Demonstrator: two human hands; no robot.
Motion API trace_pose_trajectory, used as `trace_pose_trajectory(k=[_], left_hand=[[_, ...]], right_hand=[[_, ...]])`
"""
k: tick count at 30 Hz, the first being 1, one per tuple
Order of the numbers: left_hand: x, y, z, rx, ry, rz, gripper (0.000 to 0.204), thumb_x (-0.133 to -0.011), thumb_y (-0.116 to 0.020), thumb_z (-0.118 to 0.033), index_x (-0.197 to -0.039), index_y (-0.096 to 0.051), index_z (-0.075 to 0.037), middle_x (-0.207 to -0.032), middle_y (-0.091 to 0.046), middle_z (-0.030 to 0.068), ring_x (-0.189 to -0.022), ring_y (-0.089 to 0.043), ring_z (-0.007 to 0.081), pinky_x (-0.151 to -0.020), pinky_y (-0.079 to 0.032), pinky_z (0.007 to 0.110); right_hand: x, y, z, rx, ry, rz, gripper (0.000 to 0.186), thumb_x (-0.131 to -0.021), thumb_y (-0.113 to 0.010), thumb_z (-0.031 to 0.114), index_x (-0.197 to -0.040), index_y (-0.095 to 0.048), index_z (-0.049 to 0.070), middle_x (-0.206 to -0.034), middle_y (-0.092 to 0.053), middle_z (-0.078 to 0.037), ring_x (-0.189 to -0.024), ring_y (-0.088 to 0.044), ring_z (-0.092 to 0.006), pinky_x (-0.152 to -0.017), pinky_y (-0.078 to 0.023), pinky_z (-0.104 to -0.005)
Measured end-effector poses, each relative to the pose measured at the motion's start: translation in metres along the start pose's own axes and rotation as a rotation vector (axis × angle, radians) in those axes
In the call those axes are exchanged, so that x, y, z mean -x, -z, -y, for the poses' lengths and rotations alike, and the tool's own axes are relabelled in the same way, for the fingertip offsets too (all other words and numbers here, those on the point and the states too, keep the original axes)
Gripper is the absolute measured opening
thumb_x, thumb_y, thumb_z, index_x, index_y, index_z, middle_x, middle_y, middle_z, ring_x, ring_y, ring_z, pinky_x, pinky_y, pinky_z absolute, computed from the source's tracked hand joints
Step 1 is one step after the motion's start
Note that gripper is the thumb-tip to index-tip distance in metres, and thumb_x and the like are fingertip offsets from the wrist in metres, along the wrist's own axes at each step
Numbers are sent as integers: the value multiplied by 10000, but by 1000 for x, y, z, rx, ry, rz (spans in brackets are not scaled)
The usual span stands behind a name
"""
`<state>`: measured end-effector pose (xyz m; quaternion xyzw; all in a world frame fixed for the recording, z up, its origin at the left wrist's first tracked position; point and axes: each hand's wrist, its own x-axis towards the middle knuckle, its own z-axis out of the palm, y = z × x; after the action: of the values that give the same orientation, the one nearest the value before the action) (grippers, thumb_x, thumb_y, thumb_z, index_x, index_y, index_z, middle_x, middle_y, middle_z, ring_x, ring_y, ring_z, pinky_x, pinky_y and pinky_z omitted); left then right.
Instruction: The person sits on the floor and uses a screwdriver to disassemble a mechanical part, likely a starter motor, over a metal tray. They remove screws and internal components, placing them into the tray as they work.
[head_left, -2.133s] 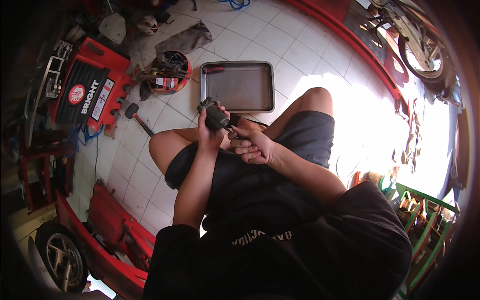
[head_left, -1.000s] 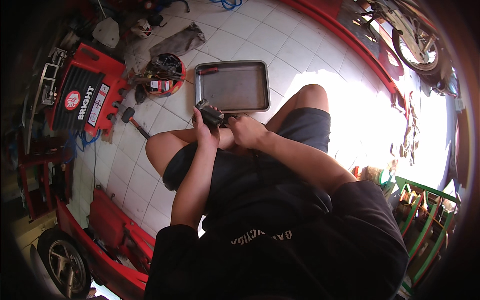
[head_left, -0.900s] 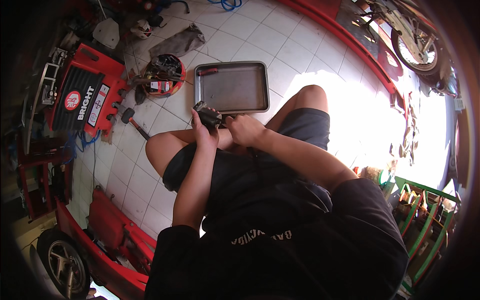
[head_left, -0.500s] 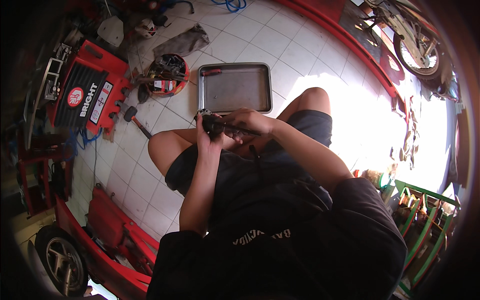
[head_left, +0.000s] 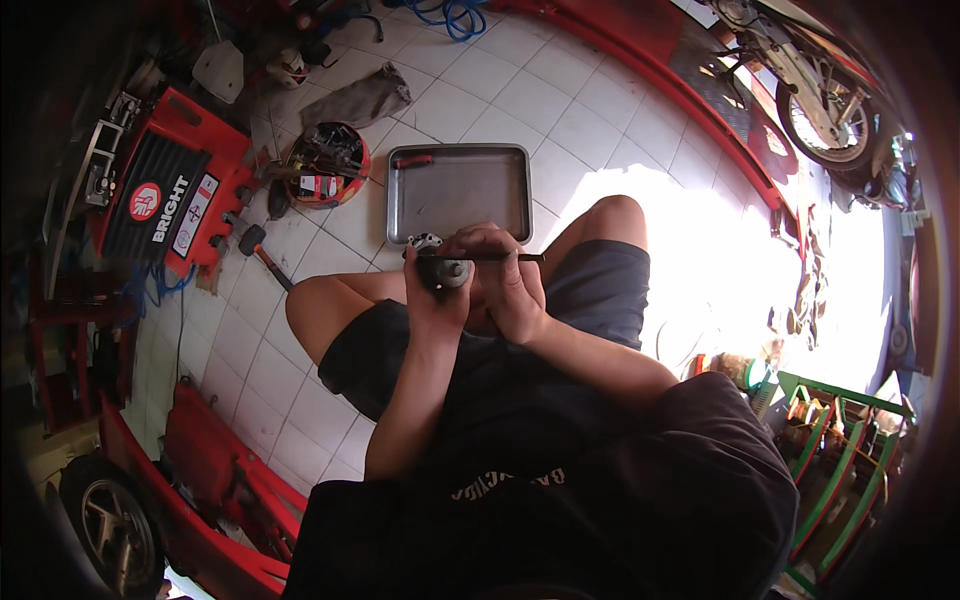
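Observation:
In my left hand point(head_left: 437, 312) sits a dark cylindrical metal part point(head_left: 450, 272) with a lighter, holed end; its exact kind cannot be made out. My right hand point(head_left: 520, 300) has its fingers closed round a thin black rod-shaped tool point(head_left: 520, 258). The rod lies level across the metal part and sticks out to the right past my fingers. Both hands are close together above my crossed legs. Just beyond them is a grey metal tray point(head_left: 527, 190), with a red-handled tool point(head_left: 413, 160) at its far left corner.
A red basin point(head_left: 352, 192) of tools and a grey cloth point(head_left: 355, 95) lie left of the tray. A mallet point(head_left: 262, 255) rests by my left knee, near a red-and-black machine point(head_left: 175, 190). A motorcycle wheel point(head_left: 825, 120) shows far right, a red lift frame point(head_left: 640, 60) before it.
The metal part has turned in my left hand, its rounded end now facing up. My right hand has rotated more upright, and the rod has swung from slanted to nearly level.

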<state>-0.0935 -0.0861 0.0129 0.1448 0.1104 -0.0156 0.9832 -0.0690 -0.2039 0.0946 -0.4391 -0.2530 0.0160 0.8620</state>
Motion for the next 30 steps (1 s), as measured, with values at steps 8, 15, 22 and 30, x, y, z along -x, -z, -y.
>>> trace_pose_trajectory(k=[8, 15, 22, 30], left_hand=[[2, -50, 8, 318, 186, -323, 346, -993, -572, -439, -1050, -633, -104, -1010, -678, 52, -1001, -639, 197, -922, -505, 356], [13, -69, 14, 387, 348, -169, 447, -966, -575, -497, -1030, -625, -58, -974, -668, 69, -969, -645, 214, -895, -523, 347], [25, -74, 16, 276, 389, -180, 572, -955, -516, -575, -930, -615, -13, -825, -640, 91, -871, -633, 211, -857, -523, 338], [28, -58, 12, 171, 240, -168, 380, -997, -576, -356, -1113, -543, 4, -970, -620, 116, -934, -623, 201, -897, -515, 334]], right_hand=[[-15, -13, 27, -220, 120, -65, 617, -977, -421, 661, -1118, -452, 61, -1021, -444, -93, -917, -431, -205, -937, -378, -415], [-20, -10, 63, -105, 68, 341, 595, -986, -445, 626, -730, -496, 91, -741, -506, -71, -689, -454, -229, -718, -388, -401], [-18, -11, 57, 12, 216, 608, 540, -988, -520, 493, -674, -531, 54, -668, -580, -108, -584, -568, -255, -565, -445, -379], [-12, -7, 59, 73, 197, 605, 521, -998, -457, 460, -698, -544, 43, -704, -606, -123, -676, -589, -292, -687, -464, -412]])
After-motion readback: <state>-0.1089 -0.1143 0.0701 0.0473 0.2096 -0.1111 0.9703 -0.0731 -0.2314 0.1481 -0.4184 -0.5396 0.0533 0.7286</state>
